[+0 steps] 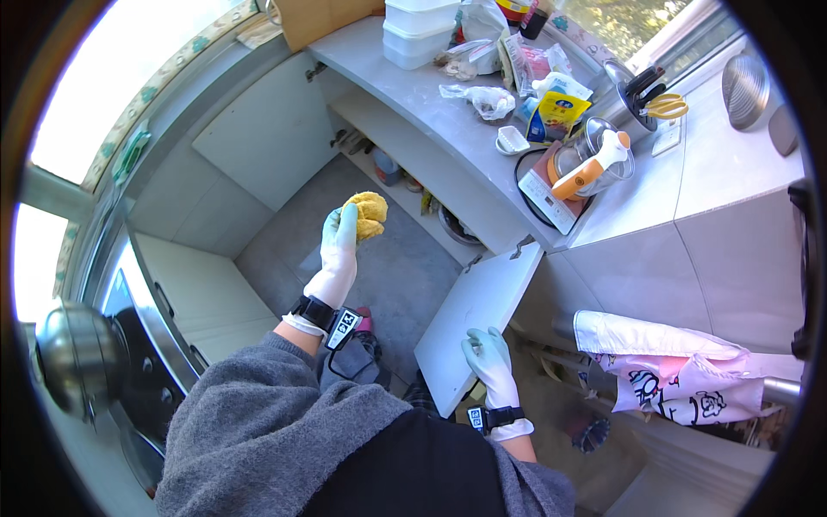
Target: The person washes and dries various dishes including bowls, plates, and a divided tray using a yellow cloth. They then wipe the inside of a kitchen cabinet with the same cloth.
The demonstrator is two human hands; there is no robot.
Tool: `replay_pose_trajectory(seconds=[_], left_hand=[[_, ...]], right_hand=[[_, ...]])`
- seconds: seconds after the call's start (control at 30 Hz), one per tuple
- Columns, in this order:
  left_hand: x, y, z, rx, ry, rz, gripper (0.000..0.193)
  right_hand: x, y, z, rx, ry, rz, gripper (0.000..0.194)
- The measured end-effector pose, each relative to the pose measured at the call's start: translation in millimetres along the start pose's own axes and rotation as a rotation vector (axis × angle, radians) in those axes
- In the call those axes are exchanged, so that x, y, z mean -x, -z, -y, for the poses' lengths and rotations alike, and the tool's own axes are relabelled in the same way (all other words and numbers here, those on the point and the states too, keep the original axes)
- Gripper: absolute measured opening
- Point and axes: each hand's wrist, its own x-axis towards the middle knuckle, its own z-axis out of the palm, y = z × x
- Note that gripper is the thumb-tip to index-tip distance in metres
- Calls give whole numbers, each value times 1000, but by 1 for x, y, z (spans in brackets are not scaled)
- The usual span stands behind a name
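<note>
My left hand [339, 249], in a white glove with pale green fingers, pinches a folded yellow cloth [367, 216] above the grey floor. Beside the outer edge of an open white cabinet door [475, 316] is my gloved right hand [489, 362]. Its fingers curl loosely and overlap the door in the view; whether they grip or touch it cannot be told. Behind the door, the low cabinet stands open, showing its shelf [413, 152]. A metal bowl [457, 226] and several other items sit in its lower part.
The countertop [362, 58] holds stacked plastic containers [418, 35], bags, a yellow pouch [559, 115] and a glass pot with an orange-and-white handle [591, 168] on a cooker. A pink cloth [685, 375] hangs at right. A metal wok lid or pot [81, 362] is at left.
</note>
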Motion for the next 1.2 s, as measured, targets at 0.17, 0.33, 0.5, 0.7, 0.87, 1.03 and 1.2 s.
replay_pose_trajectory(seconds=[0.17, 0.33, 0.5, 0.7, 0.87, 1.03, 1.2], left_hand=[[-31, -5, -27, 3, 100, 137, 38], [-46, -3, -45, 167, 202, 497, 40], [-51, -1, -61, 67, 343, 527, 35], [-92, 20, -88, -354, 187, 662, 34], [-133, 32, -114, -653, 126, 595, 30], [-170, 28, -139, -738, 176, 682, 83], [-204, 23, -137, -542, 195, 689, 113]], right_hand=[[-14, -2, 25, 90, -248, 23, 36], [-55, -17, 69, -708, -335, 32, 55], [-143, -35, 134, -1441, -375, 180, 61], [-241, -53, 164, -1526, -280, 66, 37], [-312, -59, 163, -1505, -213, 83, 35], [-361, -60, 178, -1698, -226, 348, 40], [-383, -77, 211, -1557, -279, 645, 47]])
